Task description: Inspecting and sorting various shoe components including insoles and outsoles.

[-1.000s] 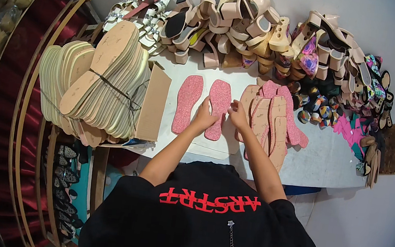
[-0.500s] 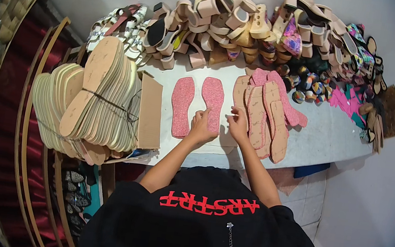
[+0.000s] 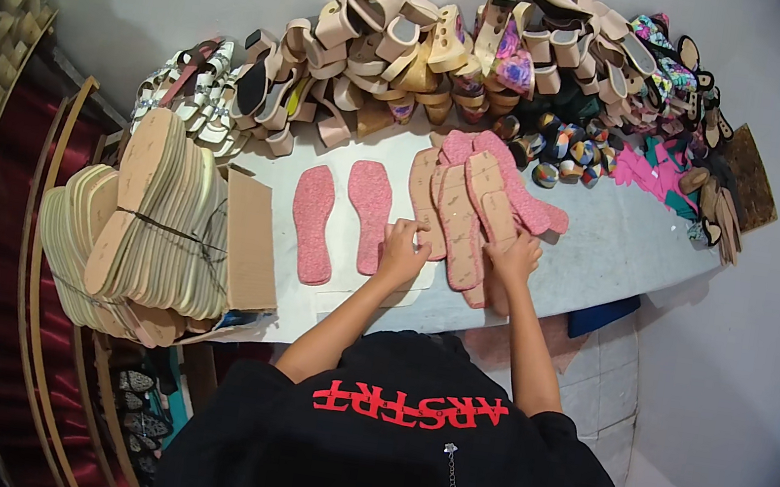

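Presently, both bare hands are over the white tabletop (image 3: pixel 633 253), at the near side of a group of insoles. The left hand (image 3: pixel 403 251) is between a pink insole (image 3: pixel 369 203) and the leftmost of the tan-faced insoles (image 3: pixel 427 201). Its fingers are bent; whether they are apart or clamped on an edge cannot be told. The right hand (image 3: pixel 513 259) is at the lower end of another tan-faced insole (image 3: pixel 490 193), its fingers curled there; a firm hold cannot be confirmed from this angle.

The tan-faced pieces overlap, pink showing along their edges, and pink-faced pieces (image 3: pixel 526 199) lie behind and to their right. A second pink insole (image 3: pixel 313 225) lies flat at the left, apart from its neighbour.

Further left, a bundle of insoles (image 3: pixel 177 214), bound with dark cord, stands beside a cardboard flap (image 3: pixel 253 242). Along the wall is a heaped row of sandals (image 3: pixel 377 8), mostly beige, with white sandals (image 3: pixel 217 110) at its left end. Multicoloured rounded pieces (image 3: pixel 563 146) and bright pink material (image 3: pixel 648 170) lie toward the right, near a brown board (image 3: pixel 752 179).
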